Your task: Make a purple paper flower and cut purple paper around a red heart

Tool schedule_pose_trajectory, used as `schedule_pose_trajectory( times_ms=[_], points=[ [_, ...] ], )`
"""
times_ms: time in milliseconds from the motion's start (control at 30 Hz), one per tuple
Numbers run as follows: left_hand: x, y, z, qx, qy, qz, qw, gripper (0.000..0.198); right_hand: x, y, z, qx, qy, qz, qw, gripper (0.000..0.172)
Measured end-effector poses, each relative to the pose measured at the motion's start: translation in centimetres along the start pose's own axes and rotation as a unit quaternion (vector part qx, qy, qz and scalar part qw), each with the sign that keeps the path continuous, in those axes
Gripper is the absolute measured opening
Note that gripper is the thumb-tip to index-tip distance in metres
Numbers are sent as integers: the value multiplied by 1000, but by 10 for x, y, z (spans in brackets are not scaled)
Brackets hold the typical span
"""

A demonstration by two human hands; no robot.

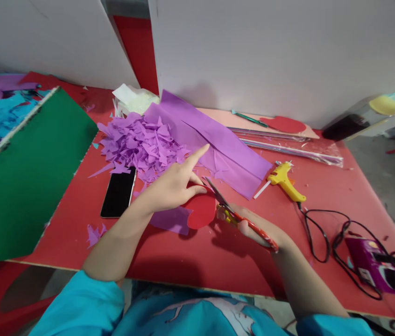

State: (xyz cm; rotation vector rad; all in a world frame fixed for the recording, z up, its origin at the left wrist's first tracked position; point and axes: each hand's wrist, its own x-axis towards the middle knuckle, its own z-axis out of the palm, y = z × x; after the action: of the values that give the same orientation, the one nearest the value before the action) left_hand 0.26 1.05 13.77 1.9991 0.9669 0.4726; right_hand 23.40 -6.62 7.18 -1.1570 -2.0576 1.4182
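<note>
In the head view, my left hand (174, 184) pinches a rounded red paper piece (202, 210) between thumb and bent fingers, its index finger stretched out. My right hand (243, 221) is closed round the handles of a pair of scissors (220, 198) with red and yellow grips. The blades lie close to the upper right edge of the red piece. Beneath and beside the red piece, a flat purple paper piece (171, 221) rests on the red tabletop (183, 261). Beyond my left hand is a heap of purple paper scraps (144, 142).
A purple sheet (215, 140) lies behind my hands. On the right are a yellow glue gun (286, 179), its black cord and a purple box (370, 263). A phone (118, 193) and a large green board (32, 182) are on the left. A white wall (271, 56) stands behind.
</note>
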Motion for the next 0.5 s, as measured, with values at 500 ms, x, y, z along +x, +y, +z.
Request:
schedule_pose_trajectory(
  times_ms=[500],
  points=[
    [0, -3, 2, 6, -13, -2, 1000, 82, 7, -6, 5, -10, -6, -6, 1000, 52]
  ],
)
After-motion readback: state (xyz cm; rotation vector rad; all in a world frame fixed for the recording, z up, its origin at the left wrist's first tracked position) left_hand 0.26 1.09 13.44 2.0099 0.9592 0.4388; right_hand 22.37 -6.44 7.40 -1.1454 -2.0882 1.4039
